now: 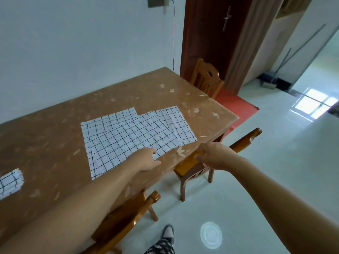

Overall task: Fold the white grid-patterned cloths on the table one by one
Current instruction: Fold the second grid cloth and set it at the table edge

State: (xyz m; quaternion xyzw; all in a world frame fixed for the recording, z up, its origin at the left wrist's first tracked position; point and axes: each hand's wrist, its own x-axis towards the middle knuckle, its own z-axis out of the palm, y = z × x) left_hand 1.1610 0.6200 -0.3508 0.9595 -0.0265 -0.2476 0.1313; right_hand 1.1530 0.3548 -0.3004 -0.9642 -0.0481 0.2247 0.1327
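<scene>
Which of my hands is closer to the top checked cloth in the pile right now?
Left. The left hand is at the near corner of the top cloth; the right hand hovers farther right, over the table edge.

Ahead of you stands a dark red-brown door (216, 33). Just left of it, a thin red cable (173, 43) runs down the pale wall. A wooden chair (207, 79) stands in front of the door, and a red mat (236, 107) lies at the door's foot. To its right a broom (268, 84) leans against the wall on the glossy pale floor (275, 162).
</scene>
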